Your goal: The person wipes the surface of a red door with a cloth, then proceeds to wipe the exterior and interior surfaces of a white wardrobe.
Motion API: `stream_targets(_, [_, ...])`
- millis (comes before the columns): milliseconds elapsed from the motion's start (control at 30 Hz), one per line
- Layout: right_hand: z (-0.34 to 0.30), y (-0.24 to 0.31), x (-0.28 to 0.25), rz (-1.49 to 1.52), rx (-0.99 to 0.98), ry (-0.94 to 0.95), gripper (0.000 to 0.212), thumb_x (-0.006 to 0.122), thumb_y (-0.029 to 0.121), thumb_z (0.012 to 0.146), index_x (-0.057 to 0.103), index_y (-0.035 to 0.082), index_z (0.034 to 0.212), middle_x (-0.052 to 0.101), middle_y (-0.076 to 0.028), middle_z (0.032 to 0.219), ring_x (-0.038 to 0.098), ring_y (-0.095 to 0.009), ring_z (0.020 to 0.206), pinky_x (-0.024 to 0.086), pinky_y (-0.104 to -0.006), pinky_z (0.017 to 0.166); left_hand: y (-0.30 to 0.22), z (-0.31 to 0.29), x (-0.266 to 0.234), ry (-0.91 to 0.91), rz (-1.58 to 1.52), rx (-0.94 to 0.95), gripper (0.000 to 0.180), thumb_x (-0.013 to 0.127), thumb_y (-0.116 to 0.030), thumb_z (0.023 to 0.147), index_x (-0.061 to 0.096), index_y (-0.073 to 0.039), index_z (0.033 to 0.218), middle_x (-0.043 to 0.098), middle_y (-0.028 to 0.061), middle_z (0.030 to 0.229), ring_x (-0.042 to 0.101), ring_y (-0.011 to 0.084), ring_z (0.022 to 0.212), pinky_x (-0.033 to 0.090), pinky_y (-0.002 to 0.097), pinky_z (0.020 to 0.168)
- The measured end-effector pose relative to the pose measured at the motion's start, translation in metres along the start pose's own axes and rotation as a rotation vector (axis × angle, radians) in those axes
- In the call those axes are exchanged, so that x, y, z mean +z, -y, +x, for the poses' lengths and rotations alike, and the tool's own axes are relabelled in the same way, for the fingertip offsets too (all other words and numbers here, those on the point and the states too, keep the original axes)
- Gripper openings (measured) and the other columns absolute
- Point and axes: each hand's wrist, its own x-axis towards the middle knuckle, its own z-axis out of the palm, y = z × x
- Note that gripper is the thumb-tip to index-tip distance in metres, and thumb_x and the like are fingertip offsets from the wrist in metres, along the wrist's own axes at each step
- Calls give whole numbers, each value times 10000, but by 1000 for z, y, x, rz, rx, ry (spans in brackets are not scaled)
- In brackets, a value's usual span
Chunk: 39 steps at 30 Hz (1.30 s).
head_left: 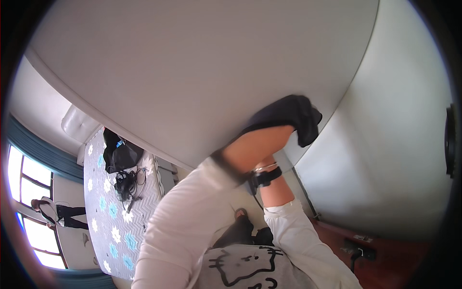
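Note:
A dark cloth (288, 113) lies along the upper side of my left hand (283, 137) and hangs over its end, so the fingers are hidden. That hand is closed on the cloth, held up against or close to a large pale panel (202, 72); contact cannot be made out. My left arm crosses in front of my right hand (267, 161), whose fingers are out of sight behind it. On the right wrist are a bracelet (266, 168) and a black strap with a small device (267, 177). Both sleeves are white.
Left stands a bed with a flowered mattress (98, 192), holding a black bag (126, 155) and tangled cables (126, 185). Another person (57, 212) is by the windows (36, 188). A white surface (380, 159) rises on the right above a dark red surface (385, 260).

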Motion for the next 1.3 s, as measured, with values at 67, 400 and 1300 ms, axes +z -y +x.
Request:
stream_targets(67, [-29,29,21,-163,-231,33,401,544,290,816,491,85,1157,497,-107,1169,462,-249,1095,342,-383,945,32,-63,-5,-7,-20,-100,229,567,-175,703,616,-33,876,606,137,866,583,266,779,466,348,692])
stream_targets(400, [-151,53,24,-558,-370,504,376,549,299,806,518,129,1140,520,-78,1134,487,-230,1065,364,-372,935,27,-253,-54,-172,412,310,328,558,-161,717,596,-47,1022,587,119,1033,547,328,969,422,443,847])
stream_targets(1300, [-133,61,23,-509,-730,351,460,675,230,690,558,70,1105,576,-98,1090,537,-273,1031,394,-387,915,27,-249,-18,-688,65,-89,362,596,-131,659,574,-53,1012,552,182,932,511,363,848,414,417,744])
